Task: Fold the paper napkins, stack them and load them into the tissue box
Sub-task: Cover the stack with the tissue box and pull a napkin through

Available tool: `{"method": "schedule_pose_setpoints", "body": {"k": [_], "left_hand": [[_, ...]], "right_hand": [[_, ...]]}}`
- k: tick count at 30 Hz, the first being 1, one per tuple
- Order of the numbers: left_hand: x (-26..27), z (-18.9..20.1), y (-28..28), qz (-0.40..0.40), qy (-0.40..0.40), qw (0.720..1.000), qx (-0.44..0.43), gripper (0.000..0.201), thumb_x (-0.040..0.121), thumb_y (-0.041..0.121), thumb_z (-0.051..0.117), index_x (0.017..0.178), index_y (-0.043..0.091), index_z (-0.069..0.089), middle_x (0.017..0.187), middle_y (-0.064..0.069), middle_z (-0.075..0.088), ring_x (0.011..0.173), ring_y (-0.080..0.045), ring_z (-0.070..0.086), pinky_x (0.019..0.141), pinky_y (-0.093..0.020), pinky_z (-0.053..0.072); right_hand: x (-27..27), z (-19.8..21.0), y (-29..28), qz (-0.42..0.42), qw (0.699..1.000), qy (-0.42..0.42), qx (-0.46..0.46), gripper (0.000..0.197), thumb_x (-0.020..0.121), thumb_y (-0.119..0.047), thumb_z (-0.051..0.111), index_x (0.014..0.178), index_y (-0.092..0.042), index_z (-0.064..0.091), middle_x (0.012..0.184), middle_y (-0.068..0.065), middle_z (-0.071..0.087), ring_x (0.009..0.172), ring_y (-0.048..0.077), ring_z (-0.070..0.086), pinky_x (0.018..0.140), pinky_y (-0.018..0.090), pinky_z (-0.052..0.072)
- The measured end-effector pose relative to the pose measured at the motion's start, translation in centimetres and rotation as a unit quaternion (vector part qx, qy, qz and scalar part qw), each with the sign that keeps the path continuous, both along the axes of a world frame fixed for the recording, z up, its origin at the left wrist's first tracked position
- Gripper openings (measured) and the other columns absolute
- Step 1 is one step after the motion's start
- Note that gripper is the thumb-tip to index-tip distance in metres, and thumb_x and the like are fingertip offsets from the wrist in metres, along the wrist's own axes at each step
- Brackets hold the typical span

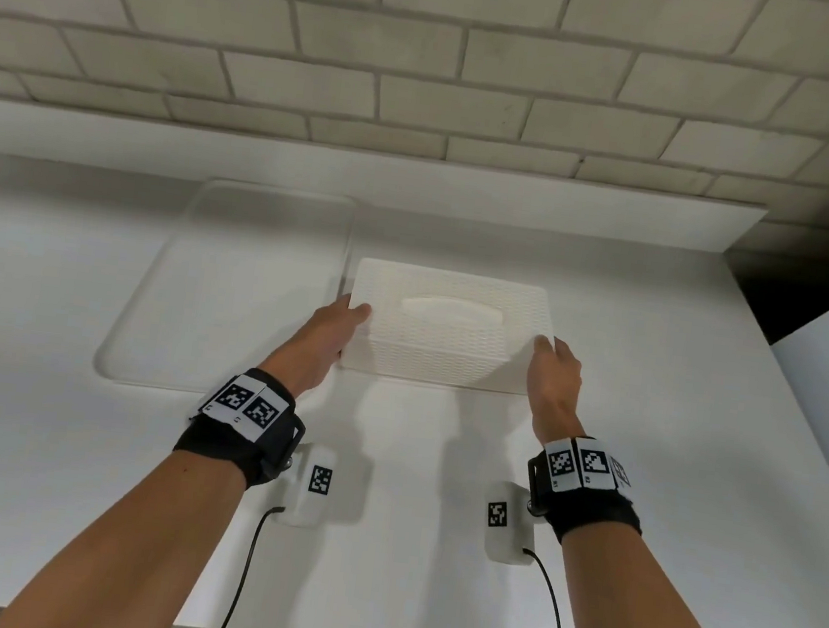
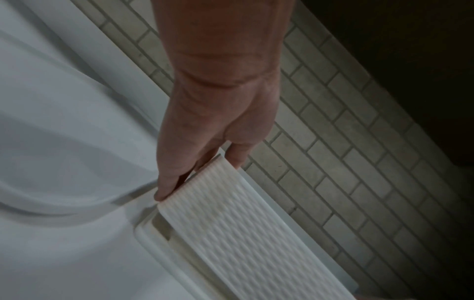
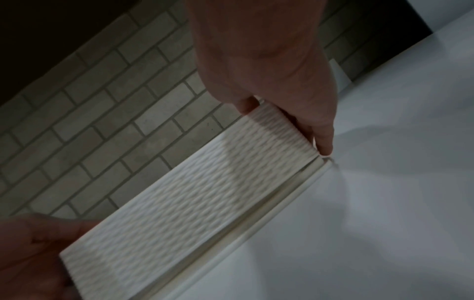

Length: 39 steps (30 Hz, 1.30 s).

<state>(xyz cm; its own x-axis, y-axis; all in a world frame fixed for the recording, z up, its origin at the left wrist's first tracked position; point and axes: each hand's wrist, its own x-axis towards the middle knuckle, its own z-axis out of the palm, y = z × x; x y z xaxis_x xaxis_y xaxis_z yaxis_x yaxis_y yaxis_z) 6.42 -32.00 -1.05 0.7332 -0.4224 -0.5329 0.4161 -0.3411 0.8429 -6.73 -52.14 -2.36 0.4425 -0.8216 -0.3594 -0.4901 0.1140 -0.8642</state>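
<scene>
Countertop (image 1: pixel 73 481): tissue box (image 1: pixel 446 333) between hands (image 1: pixel 332 335)

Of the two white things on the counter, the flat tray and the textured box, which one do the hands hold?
The textured tissue box: the left hand and right hand grip its two ends. The flat tray lies untouched on its left.

Both hands (image 1: pixel 335 335) (image 1: pixel 553 373) forward, fingers clasped, arms outstretched
</scene>
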Motion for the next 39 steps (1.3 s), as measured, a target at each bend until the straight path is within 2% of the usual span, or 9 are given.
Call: {"method": "schedule_pose_setpoints", "body": {"k": [2, 8, 11, 16, 19, 24, 30, 33, 39], "left_hand": [[0.0, 0.0, -0.3, -0.002, -0.005, 1.000, 0.005, 0.039, 0.101, 0.027, 0.041, 0.139, 0.020, 0.047, 0.137, -0.002, 0.057, 0.126, -0.025, 0.052, 0.112, -0.045, 0.038], [0.6, -2.0, -0.6, 0.008, -0.005, 0.999, 0.035, 0.069, 0.079, 0.048, 0.048, 0.145, 0.028, 0.041, 0.146, 0.001, 0.050, 0.135, -0.026, 0.046, 0.115, -0.048, 0.032], [0.2, -1.5, -0.6, 0.027, -0.005, 0.998, 0.049, 0.049, 0.095, 0.036, 0.046, 0.141, 0.020, 0.045, 0.143, -0.003, 0.052, 0.132, -0.027, 0.048, 0.114, -0.047, 0.034], [-2.0, -1.6, 0.7, 0.032, -0.010, 0.996, 0.076, 0.044, 0.099, 0.032, 0.043, 0.141, 0.017, 0.045, 0.142, -0.004, 0.052, 0.131, -0.028, 0.048, 0.113, -0.046, 0.036], [-3.9, -2.3, 2.2, 0.014, -0.016, 0.997, 0.069, 0.042, 0.098, 0.034, 0.042, 0.138, 0.022, 0.049, 0.140, -0.003, 0.055, 0.129, -0.027, 0.050, 0.112, -0.048, 0.036], [-6.2, -2.3, 4.7, 0.007, -0.011, 0.998, 0.054, 0.025, 0.095, 0.036, 0.043, 0.115, 0.034, 0.058, 0.131, -0.002, 0.061, 0.120, -0.026, 0.057, 0.109, -0.047, 0.041], [-6.7, -2.2, 5.6, -0.015, -0.020, 0.999, 0.038, 0.052, 0.089, 0.050, 0.043, 0.139, 0.036, 0.048, 0.140, 0.006, 0.056, 0.130, -0.022, 0.051, 0.113, -0.046, 0.035], [-6.7, -2.5, 5.4, -0.006, -0.020, 0.999, 0.029, 0.065, 0.084, 0.057, 0.045, 0.145, 0.034, 0.042, 0.145, 0.008, 0.052, 0.137, -0.018, 0.045, 0.116, -0.046, 0.031], [-7.8, -1.8, 4.8, -0.002, -0.051, 0.998, 0.033, 0.044, 0.104, 0.034, 0.037, 0.147, 0.026, 0.040, 0.146, 0.006, 0.049, 0.137, -0.016, 0.042, 0.117, -0.039, 0.029]], "right_hand": [[-0.1, -0.3, -0.5, 0.005, 1.000, -0.006, -0.004, 0.035, 0.095, -0.027, 0.036, 0.115, -0.007, 0.058, 0.107, 0.004, 0.054, 0.100, 0.024, 0.049, 0.094, 0.039, 0.041], [-0.9, -0.7, -0.6, 0.046, 0.998, -0.006, -0.052, 0.042, 0.102, -0.030, 0.038, 0.135, -0.009, 0.050, 0.134, 0.011, 0.056, 0.125, 0.030, 0.050, 0.100, 0.035, 0.038], [-1.5, -1.0, -0.4, 0.062, 0.996, -0.015, -0.068, 0.039, 0.101, -0.032, 0.041, 0.130, -0.009, 0.056, 0.130, 0.010, 0.060, 0.121, 0.029, 0.054, 0.099, 0.036, 0.041], [-3.5, -1.3, 0.5, 0.056, 0.996, -0.023, -0.060, 0.036, 0.100, -0.030, 0.042, 0.127, -0.013, 0.058, 0.126, 0.007, 0.062, 0.118, 0.027, 0.055, 0.102, 0.038, 0.042], [-5.2, -1.5, 1.3, 0.039, 0.998, -0.027, -0.046, 0.034, 0.099, -0.026, 0.039, 0.122, -0.014, 0.062, 0.120, 0.005, 0.064, 0.115, 0.027, 0.056, 0.103, 0.040, 0.043], [-7.9, -2.3, 2.5, 0.055, 0.997, -0.044, -0.041, 0.030, 0.096, -0.022, 0.037, 0.104, -0.018, 0.066, 0.101, 0.000, 0.067, 0.097, 0.023, 0.057, 0.086, 0.033, 0.043], [-8.8, -3.5, 3.6, 0.083, 0.991, -0.057, -0.091, 0.037, 0.100, -0.034, 0.036, 0.123, -0.022, 0.061, 0.118, 0.001, 0.068, 0.111, 0.021, 0.061, 0.099, 0.040, 0.048], [-9.1, -3.7, 4.3, 0.071, 0.990, -0.062, -0.107, 0.038, 0.102, -0.036, 0.034, 0.129, -0.023, 0.058, 0.120, 0.000, 0.068, 0.112, 0.018, 0.061, 0.097, 0.033, 0.047], [-8.9, -3.7, 4.3, 0.055, 0.990, -0.065, -0.116, 0.039, 0.104, -0.034, 0.033, 0.132, -0.018, 0.055, 0.123, 0.003, 0.066, 0.112, 0.019, 0.060, 0.095, 0.031, 0.045]]}}
